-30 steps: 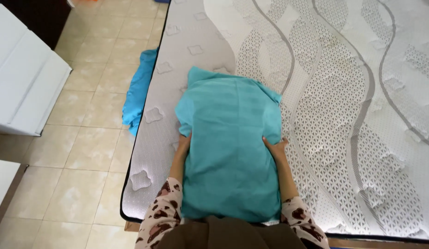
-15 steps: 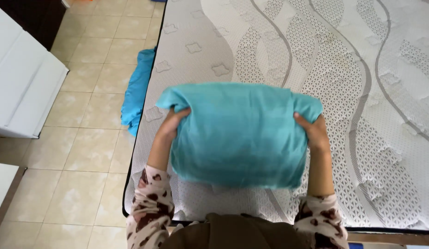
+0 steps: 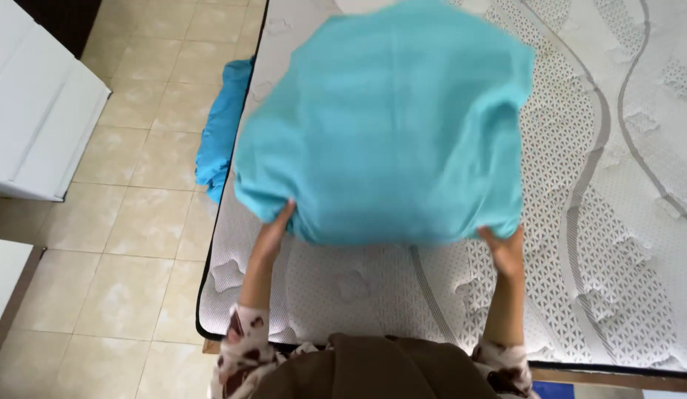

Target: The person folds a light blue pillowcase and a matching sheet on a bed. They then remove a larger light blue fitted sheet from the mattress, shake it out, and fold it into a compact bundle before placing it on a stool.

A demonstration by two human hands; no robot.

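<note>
Cloth: turquoise cloth (image 3: 388, 125) held spread above the white mattress (image 3: 617, 244), blurred, reaching away from both hands.
Left hand: left hand (image 3: 273, 233) closed on the cloth's near left edge.
Right hand: right hand (image 3: 504, 251) closed on the near right edge.
Hidden: fingertips tucked behind the fabric.
Floor: blue cloth (image 3: 219, 140) beside the mattress.

The teal cloth (image 3: 388, 125) is motion-blurred, and its top edge runs out of frame. It hides most of both hands: the fingers of the left hand (image 3: 273, 233) and right hand (image 3: 506, 247) vanish under its lower edge. The blue fabric (image 3: 221, 137) on the floor sits half behind the mattress (image 3: 617, 222).
</note>
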